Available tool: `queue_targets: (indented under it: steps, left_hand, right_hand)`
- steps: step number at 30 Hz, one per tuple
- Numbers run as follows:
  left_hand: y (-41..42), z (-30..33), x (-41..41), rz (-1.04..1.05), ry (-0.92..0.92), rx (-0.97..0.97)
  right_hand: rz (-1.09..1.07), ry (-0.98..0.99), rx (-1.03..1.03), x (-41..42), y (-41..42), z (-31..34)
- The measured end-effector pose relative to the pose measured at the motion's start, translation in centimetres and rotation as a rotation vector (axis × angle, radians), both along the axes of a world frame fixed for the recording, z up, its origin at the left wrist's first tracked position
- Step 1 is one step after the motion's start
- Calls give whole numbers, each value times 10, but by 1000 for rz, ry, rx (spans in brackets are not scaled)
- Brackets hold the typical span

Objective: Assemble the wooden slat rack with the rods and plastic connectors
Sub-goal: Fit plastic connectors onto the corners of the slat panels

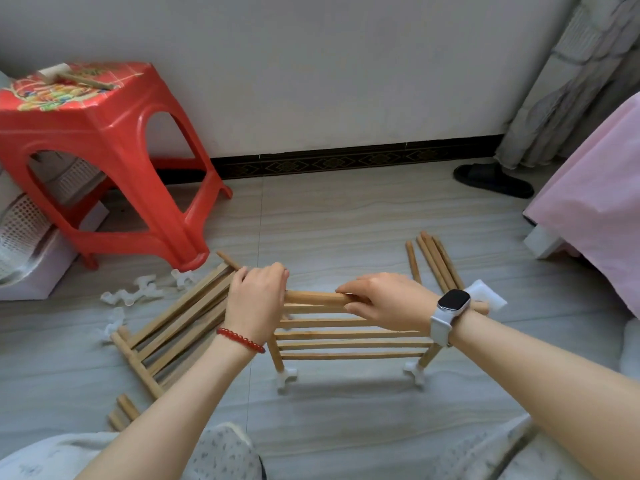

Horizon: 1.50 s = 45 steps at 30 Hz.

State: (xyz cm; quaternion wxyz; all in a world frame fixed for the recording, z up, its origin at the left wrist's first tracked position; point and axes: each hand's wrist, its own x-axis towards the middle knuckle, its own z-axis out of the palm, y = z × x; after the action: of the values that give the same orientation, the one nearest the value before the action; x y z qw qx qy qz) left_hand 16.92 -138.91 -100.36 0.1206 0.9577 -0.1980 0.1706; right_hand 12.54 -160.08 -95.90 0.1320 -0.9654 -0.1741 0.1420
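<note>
A wooden slat panel (353,344) stands on edge on the floor, its lower corners fitted with white plastic connectors (285,375). Along its top runs a wooden rod (311,298). My left hand (256,299) grips the left end of that rod, and my right hand (384,301) curls over it further right. A white connector (486,295) sits at the rod's right end, behind my wrist. A second slat panel (173,327) lies flat on the floor to the left. Loose rods (434,263) lie at the right.
Several loose white connectors (138,292) lie on the floor left of the flat panel. A red plastic stool (104,161) stands at the left, with a white box beneath it. A pink-covered bed (595,216) is at the right, a black slipper (493,180) by the wall.
</note>
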Motion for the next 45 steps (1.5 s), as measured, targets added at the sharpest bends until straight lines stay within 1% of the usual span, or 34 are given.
queue_targets:
  steps: [1, 3, 5, 6, 8, 10, 12, 14, 15, 18, 21, 24, 27, 33, 37, 39, 42, 45]
  left_hand:
    - [-7, -1, -3, -28, -48, 37]
    - [-21, -3, -8, -96, -91, 108]
    - [-41, -4, -15, -215, -122, 118]
    - [-50, -4, -18, -270, -123, 110]
    - [-66, -6, -22, -345, -135, 119]
    - [-80, -6, -24, -408, -137, 140]
    - [-88, -4, -24, -452, -123, 150]
    - [-89, -3, -21, -486, -100, 131]
    - [-89, -3, -20, -501, -80, 114]
    - [-86, -5, -18, -531, -48, 74]
    - [-83, -6, -14, -566, -58, 48]
    - [-82, -5, -11, -591, -108, 32]
    - [-82, -7, -8, -598, -136, 24]
    - [-78, -12, 1, -634, -128, 37]
    - [-80, -11, -1, -640, -134, 43]
    - [-77, -11, -2, -638, -129, 76]
    - [-77, -6, -9, -630, -74, 111]
    - [-92, 0, -25, -709, -10, 90]
  right_hand:
    - [-39, -11, 33, -2, -10, 4]
    - [-170, -126, 106, -4, -33, 12]
    - [-372, -242, 132, -5, -63, 14]
    - [-485, -253, 101, -7, -76, 14]
    - [-681, -149, 58, -13, -98, 11]
    - [-795, 24, 124, -23, -110, 4]
    - [-798, 113, 148, -30, -112, -4]
    - [-791, 91, 150, -32, -112, -14]
    - [-814, 65, 187, -32, -113, -20]
    - [-892, 14, 389, -29, -125, -30]
    - [-814, 44, 447, -32, -131, -29]
    - [-764, 78, 478, -35, -134, -29]
    - [-741, 101, 474, -35, -137, -29]
    - [-645, 153, 418, -43, -130, -29]
    - [-622, 159, 449, -44, -131, -29]
    - [-627, 143, 443, -46, -130, -31]
    - [-655, 106, 433, -49, -126, -34]
    - [-685, 73, 364, -51, -122, -35]
